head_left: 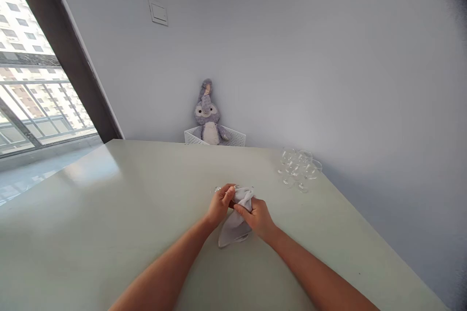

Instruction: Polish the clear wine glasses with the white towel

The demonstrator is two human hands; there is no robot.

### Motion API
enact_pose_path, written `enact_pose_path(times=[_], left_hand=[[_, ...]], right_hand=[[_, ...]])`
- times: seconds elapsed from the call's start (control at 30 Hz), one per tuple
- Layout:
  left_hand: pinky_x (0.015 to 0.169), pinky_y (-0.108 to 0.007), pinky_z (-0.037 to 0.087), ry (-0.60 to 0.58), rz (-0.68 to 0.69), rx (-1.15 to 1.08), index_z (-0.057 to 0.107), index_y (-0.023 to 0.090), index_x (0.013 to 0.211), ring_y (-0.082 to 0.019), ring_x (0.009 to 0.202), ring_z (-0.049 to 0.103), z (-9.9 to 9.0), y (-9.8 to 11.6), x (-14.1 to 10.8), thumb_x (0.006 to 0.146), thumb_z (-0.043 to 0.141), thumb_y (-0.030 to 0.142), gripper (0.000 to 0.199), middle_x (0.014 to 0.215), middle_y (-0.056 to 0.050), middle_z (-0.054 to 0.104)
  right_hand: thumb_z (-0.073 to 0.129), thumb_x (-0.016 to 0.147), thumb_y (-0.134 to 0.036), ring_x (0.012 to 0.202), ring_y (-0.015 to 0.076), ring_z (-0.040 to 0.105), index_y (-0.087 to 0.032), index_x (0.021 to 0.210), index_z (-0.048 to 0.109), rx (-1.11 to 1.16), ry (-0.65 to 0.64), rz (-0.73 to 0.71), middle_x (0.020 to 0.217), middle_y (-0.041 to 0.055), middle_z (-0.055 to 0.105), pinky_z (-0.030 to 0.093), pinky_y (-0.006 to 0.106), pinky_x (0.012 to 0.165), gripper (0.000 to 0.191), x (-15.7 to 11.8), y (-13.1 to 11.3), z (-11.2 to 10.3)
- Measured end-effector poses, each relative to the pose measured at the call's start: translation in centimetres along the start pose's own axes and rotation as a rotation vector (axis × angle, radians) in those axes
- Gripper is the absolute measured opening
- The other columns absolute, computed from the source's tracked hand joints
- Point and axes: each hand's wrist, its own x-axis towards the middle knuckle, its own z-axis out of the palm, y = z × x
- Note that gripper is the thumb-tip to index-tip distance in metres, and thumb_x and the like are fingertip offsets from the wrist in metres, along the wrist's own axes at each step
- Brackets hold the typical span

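Note:
My left hand (219, 205) is closed around a small clear glass (217, 189), whose end shows just past the fingers on the left. Most of that glass is hidden by my fingers and by a pale grey cloth (233, 229). The cloth is bunched over the glass's right side, and a loose corner hangs down between my wrists. My right hand (260, 215) grips the cloth, thumb pointing toward my left hand. Both hands meet above the middle of the pale table (146, 233).
Several clear stemmed glasses (301, 167) stand grouped at the table's back right, near the wall. Behind the far edge, a grey plush toy (210, 132) sits in a white perforated basket (239, 139). A window with a railing is at the left.

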Motion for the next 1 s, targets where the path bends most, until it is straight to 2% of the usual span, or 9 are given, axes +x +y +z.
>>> enact_pose_path(times=[0.07, 0.23, 0.33, 0.47, 0.6, 0.7, 0.8, 0.87, 1.0], left_hand=[[0.055, -0.023, 0.041, 0.009, 0.009, 0.031, 0.059, 0.013, 0.097, -0.011, 0.058, 0.047, -0.1, 0.1, -0.1, 0.081, 0.037, 0.054, 0.049, 0.064, 0.0, 0.051], [0.064, -0.023, 0.044, -0.077, 0.064, -0.056, 0.04, 0.024, 0.125, -0.012, 0.07, 0.053, 0.1, 0.5, -0.5, 0.073, 0.058, 0.04, 0.057, 0.088, -0.003, 0.057], [0.065, -0.023, 0.044, 0.005, 0.11, 0.019, 0.046, 0.022, 0.12, -0.012, 0.07, 0.052, -0.2, 0.4, -0.2, 0.073, 0.058, 0.041, 0.052, 0.087, -0.003, 0.058], [0.056, -0.025, 0.042, 0.104, 0.056, 0.216, 0.06, 0.015, 0.097, -0.013, 0.059, 0.051, -0.7, 0.3, 0.1, 0.082, 0.033, 0.052, 0.048, 0.068, -0.002, 0.058], [0.064, -0.027, 0.044, 0.129, 0.143, 0.322, 0.055, 0.02, 0.11, -0.016, 0.069, 0.058, -0.5, 0.4, -0.3, 0.081, 0.041, 0.048, 0.042, 0.08, -0.003, 0.063], [0.073, -0.029, 0.045, 0.238, 0.216, 0.179, 0.051, 0.023, 0.11, -0.017, 0.086, 0.059, -0.1, 0.1, -0.5, 0.078, 0.051, 0.04, 0.037, 0.098, -0.006, 0.061], [0.078, -0.036, 0.045, 0.352, 0.073, -0.091, 0.055, 0.019, 0.095, -0.019, 0.085, 0.061, -0.1, -0.6, 0.0, 0.077, 0.053, 0.038, 0.027, 0.099, -0.009, 0.061], [0.083, -0.038, 0.043, 0.293, -0.026, -0.324, 0.055, 0.019, 0.099, -0.021, 0.094, 0.059, -0.4, -0.9, 0.4, 0.074, 0.058, 0.034, 0.03, 0.11, -0.011, 0.058], [0.093, -0.035, 0.038, 0.063, -0.036, -0.598, 0.054, 0.021, 0.109, -0.02, 0.109, 0.05, -0.9, -0.7, 0.8, 0.068, 0.066, 0.02, 0.043, 0.121, -0.009, 0.052]], right_hand=[[0.069, 0.063, -0.04, 0.055, 0.0121, 0.048, -0.018, 0.068, 0.063, 0.04, -0.008, 0.017, 0.059, -0.0017, 0.056, 0.04, 0.023, 0.051, 0.023, 0.1, 0.2, 0.1], [0.06, 0.071, -0.047, 0.043, 0.0088, 0.043, -0.017, 0.071, 0.06, 0.603, -0.001, 0.274, 0.054, -0.0016, 0.053, 0.038, 0.022, 0.043, 0.03, 1.1, 0.5, 0.0], [0.062, 0.071, -0.043, 0.053, 0.0112, 0.051, -0.018, 0.08, 0.063, 0.498, -0.096, 0.201, 0.064, -0.0001, 0.059, 0.043, 0.024, 0.051, 0.026, 0.6, 0.2, 0.4], [0.07, 0.063, -0.035, 0.071, 0.0161, 0.056, -0.018, 0.069, 0.065, 0.117, -0.092, 0.006, 0.07, -0.0002, 0.063, 0.045, 0.025, 0.063, 0.019, -0.4, 0.4, 1.2], [0.066, 0.068, -0.039, 0.052, 0.0118, 0.054, -0.017, 0.075, 0.063, 0.441, 0.057, 0.148, 0.06, -0.0018, 0.06, 0.045, 0.023, 0.047, 0.023, 0.5, 0.7, 0.7], [0.07, 0.067, -0.031, 0.045, 0.0078, 0.053, -0.018, 0.078, 0.059, 0.848, 0.252, 0.282, 0.06, -0.0034, 0.061, 0.048, 0.02, 0.045, 0.02, 1.8, 0.5, -0.5], [0.071, 0.066, -0.023, 0.044, 0.0062, 0.053, -0.02, 0.075, 0.056, 1.015, 0.376, 0.373, 0.058, -0.0047, 0.061, 0.049, 0.018, 0.047, 0.018, 2.3, 0.5, -1.1], [0.07, 0.067, -0.023, 0.043, 0.0061, 0.052, -0.02, 0.074, 0.055, 1.028, 0.333, 0.394, 0.058, -0.0046, 0.06, 0.048, 0.017, 0.045, 0.017, 2.1, 0.6, -0.8], [0.069, 0.068, -0.03, 0.044, 0.0067, 0.051, -0.017, 0.076, 0.057, 0.924, 0.079, 0.399, 0.057, -0.0037, 0.058, 0.043, 0.018, 0.042, 0.019, 1.2, 0.9, 0.5]])
